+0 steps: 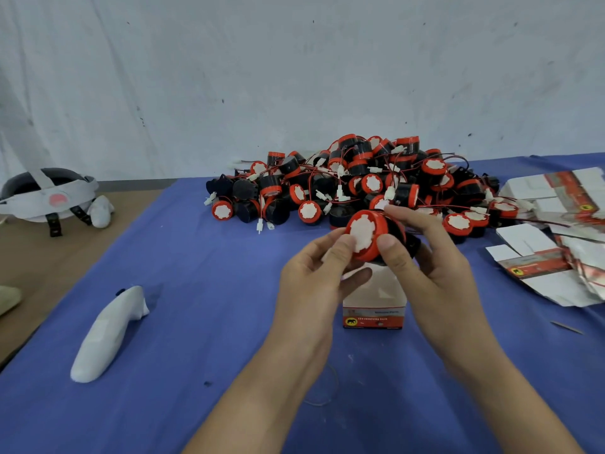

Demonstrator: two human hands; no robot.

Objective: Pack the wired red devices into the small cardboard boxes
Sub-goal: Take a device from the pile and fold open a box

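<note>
Head view — red device [366, 235] between both hands' fingers [389, 245]

My table [49, 257] is mostly covered by a blue cloth [203, 290]. At its far edge lies a pile of wired red devices [360, 181], with flattened boxes [556, 257] to the right. A small cardboard box [375, 309] stands before me, a white controller [108, 332] lies left, and a headset [49, 194] rests on bare wood.

- small cardboard box [375, 309] — the red band on its front carries white print reading "reversing horn" (the characters before it are blurred); at the band's left is a yellow disc [351, 321] with a black elephant.
- flat cartons [537, 267] — same elephant disc; the print is unreadable.
</note>
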